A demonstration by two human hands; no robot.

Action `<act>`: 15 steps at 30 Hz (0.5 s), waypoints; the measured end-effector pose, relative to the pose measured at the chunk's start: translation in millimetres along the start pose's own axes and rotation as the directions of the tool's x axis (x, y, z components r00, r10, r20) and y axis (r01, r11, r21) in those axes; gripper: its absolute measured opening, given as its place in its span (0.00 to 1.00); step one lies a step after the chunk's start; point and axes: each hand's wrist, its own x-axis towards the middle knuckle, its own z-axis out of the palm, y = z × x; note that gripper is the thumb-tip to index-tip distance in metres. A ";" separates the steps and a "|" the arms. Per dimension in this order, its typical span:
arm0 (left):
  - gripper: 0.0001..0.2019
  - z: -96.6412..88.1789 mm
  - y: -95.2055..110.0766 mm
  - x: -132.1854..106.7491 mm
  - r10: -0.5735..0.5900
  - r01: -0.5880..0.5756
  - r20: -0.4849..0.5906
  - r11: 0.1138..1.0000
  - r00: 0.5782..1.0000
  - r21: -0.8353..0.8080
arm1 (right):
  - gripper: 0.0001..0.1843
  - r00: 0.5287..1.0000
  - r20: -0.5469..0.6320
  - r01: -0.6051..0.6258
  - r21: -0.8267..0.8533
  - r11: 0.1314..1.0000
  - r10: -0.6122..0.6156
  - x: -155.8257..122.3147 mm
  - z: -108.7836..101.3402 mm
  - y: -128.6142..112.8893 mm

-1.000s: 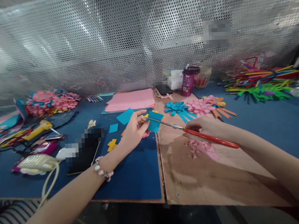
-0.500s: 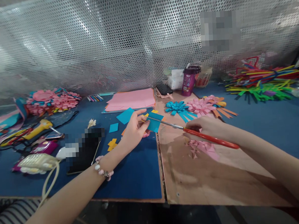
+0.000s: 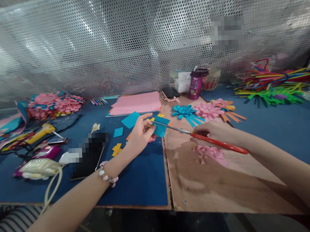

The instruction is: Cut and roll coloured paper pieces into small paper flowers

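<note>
My left hand pinches a small piece of blue paper above the table's middle, fingers closed on its left edge. My right hand grips red-handled scissors; their metal blades reach left into the blue paper. Loose blue squares and yellow scraps lie just left of my left hand. Cut pink paper pieces lie on the wooden board under my right hand.
Finished blue and pink paper flowers lie behind the scissors. A pink paper stack, purple cup, phone, glue gun and coloured paper strips surround the work spot. Perforated metal screen closes the back.
</note>
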 end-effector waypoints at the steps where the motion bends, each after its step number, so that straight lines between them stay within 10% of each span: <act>1: 0.18 0.1 -0.1 0.0 0.001 -0.001 0.000 1.000 1.000 -0.005 | 0.17 1.000 0.000 0.003 -0.001 1.000 -0.003 0.0 0.1 0.4; 15: 0.18 -0.9 -1.3 0.5 0.006 -0.006 0.021 1.000 1.000 0.030 | 0.18 0.999 -0.033 -0.012 -0.016 1.000 0.011 0.6 2.6 2.5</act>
